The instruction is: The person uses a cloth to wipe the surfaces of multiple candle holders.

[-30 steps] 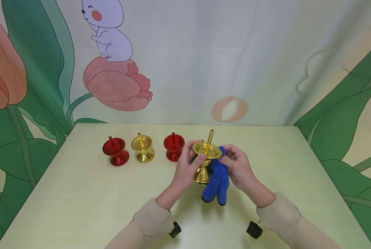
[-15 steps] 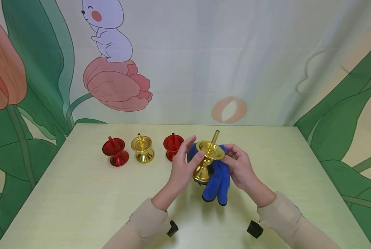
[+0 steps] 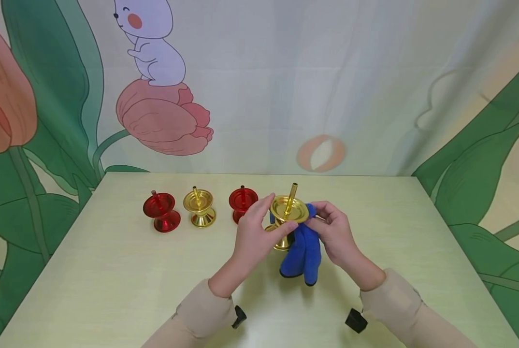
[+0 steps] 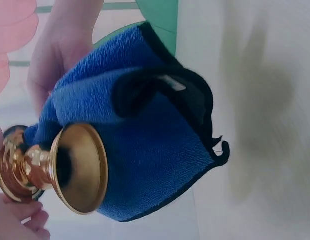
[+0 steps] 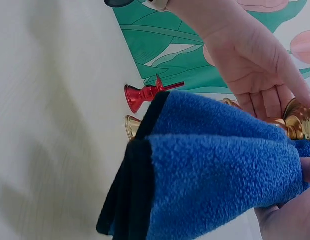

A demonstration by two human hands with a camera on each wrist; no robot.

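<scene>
A gold candle holder [image 3: 281, 209] with a thin upright tube is held over the table, tilted slightly. My left hand [image 3: 254, 234] grips it below the dish, thumb in front and fingers behind. My right hand [image 3: 334, 237] pinches a blue cloth [image 3: 302, 253] with dark edging, bunched against the holder's right side. In the left wrist view the holder's flared foot [image 4: 90, 170] faces the camera, with the cloth [image 4: 160, 130] spread beside it. Folds of the cloth [image 5: 220, 160] hide much of the holder in the right wrist view.
Left of my hands, a red candle holder [image 3: 160, 207], a gold one [image 3: 198, 203] and another red one [image 3: 242, 199] stand in a row near the table's back edge. Behind the pale table [image 3: 111, 280] hangs a printed curtain [image 3: 251, 96].
The gold candle holder tipped right, then came back left and more upright. My left hand has shifted its hold and moved slightly left. The right hand stays nearly in place with the cloth.
</scene>
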